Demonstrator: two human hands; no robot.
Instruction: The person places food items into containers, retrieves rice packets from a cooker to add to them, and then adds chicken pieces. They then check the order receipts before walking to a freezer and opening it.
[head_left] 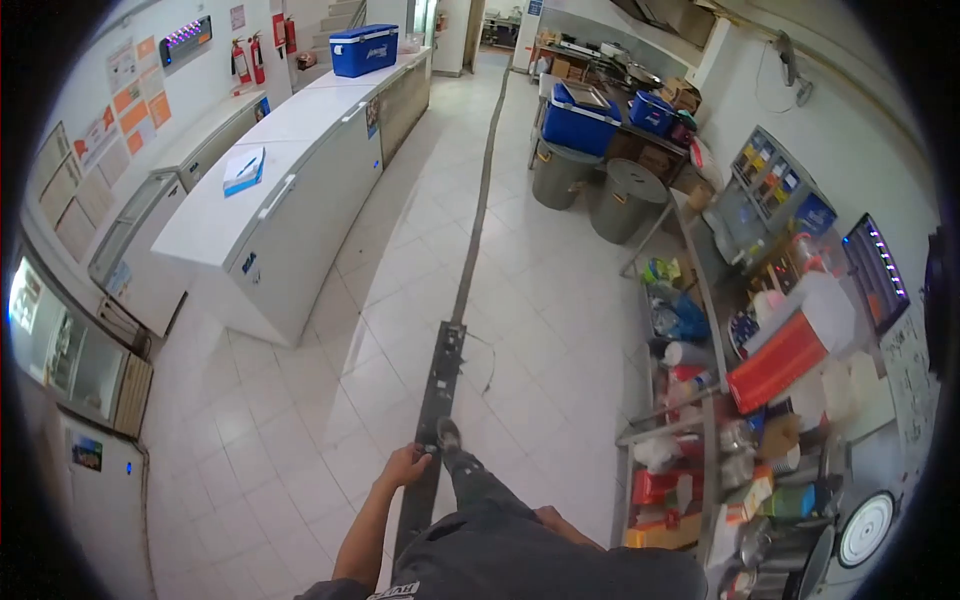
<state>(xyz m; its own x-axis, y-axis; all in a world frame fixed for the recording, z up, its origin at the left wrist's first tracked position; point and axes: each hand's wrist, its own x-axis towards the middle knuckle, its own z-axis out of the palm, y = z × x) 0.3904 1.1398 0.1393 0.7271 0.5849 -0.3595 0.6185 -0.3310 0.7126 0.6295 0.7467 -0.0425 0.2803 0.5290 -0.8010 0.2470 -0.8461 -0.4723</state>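
White floor tiles [560, 280] are filling a commercial kitchen, and a long dark floor-drain channel [480, 200] is running down the middle of them. The person is bending over it, with the left hand [405, 466] curled closed around the near end of a drain grate section [440, 385], fingers wrapped on its left edge, beside a foot [449, 436] resting on the grate. The right hand [550, 518] is lying against the thigh; whether it is holding anything cannot be told. As a judgement, the grate is looking stiff, metal, fairly heavy and possibly greasy, so gripping a long edge close to the end seems soundest. White chest freezers [290, 190] are standing left of the channel, cluttered metal shelves [720, 400] right of it.
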